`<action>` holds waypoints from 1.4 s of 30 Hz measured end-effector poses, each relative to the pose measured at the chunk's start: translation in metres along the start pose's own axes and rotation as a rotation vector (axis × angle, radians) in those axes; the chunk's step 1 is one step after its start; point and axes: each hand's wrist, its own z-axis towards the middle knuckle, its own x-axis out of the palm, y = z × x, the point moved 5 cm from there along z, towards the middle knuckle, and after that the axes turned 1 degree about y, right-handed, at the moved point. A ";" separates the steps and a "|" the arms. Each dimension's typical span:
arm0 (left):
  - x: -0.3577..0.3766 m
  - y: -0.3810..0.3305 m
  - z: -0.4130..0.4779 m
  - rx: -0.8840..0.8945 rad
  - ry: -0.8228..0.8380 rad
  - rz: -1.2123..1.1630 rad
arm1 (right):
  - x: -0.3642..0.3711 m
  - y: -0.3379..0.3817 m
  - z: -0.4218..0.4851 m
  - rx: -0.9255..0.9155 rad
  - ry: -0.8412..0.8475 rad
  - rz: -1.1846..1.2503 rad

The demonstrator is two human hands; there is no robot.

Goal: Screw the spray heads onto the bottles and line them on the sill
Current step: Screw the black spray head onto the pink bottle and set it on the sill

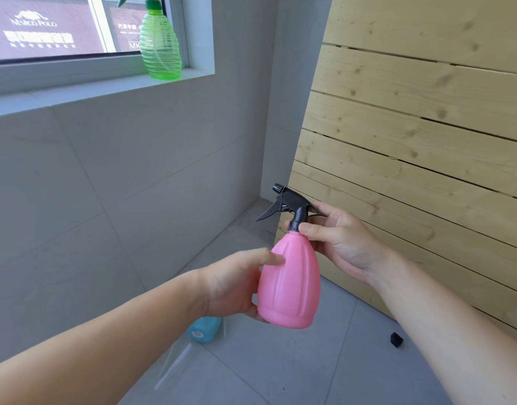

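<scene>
I hold a pink bottle upright in mid-air at centre. My left hand wraps its body from the left. A black spray head sits on its neck, nozzle pointing left. My right hand pinches the black collar with thumb and fingers. A green ribbed bottle with a green spray head stands on the window sill at its right end. A blue bottle lies on the floor, partly hidden behind my left forearm.
A pale wooden slatted panel leans against the wall on the right. A small black piece lies on the grey tiled floor near it. A clear thin tube lies on the floor by the blue bottle.
</scene>
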 end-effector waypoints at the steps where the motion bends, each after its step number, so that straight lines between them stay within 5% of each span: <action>1: 0.000 -0.001 -0.001 0.001 0.011 -0.019 | 0.000 0.000 0.000 0.002 -0.004 0.000; 8: -0.002 -0.001 -0.001 0.023 -0.049 0.165 | 0.000 0.000 -0.001 0.008 -0.034 -0.011; 13: 0.000 -0.002 -0.002 -0.003 -0.015 -0.004 | -0.001 0.001 0.000 0.008 -0.061 0.039; 19: -0.002 -0.003 -0.004 0.022 -0.119 0.093 | -0.002 -0.001 -0.001 0.002 -0.065 0.023; 25: 0.007 -0.002 -0.003 -0.011 0.016 -0.091 | -0.004 0.000 0.001 0.005 -0.101 0.083; 33: 0.002 -0.006 -0.004 0.058 -0.142 0.144 | -0.006 -0.006 0.002 0.028 -0.136 0.045; 42: 0.007 -0.005 -0.006 0.085 0.012 -0.018 | 0.004 -0.001 0.002 0.049 -0.068 0.151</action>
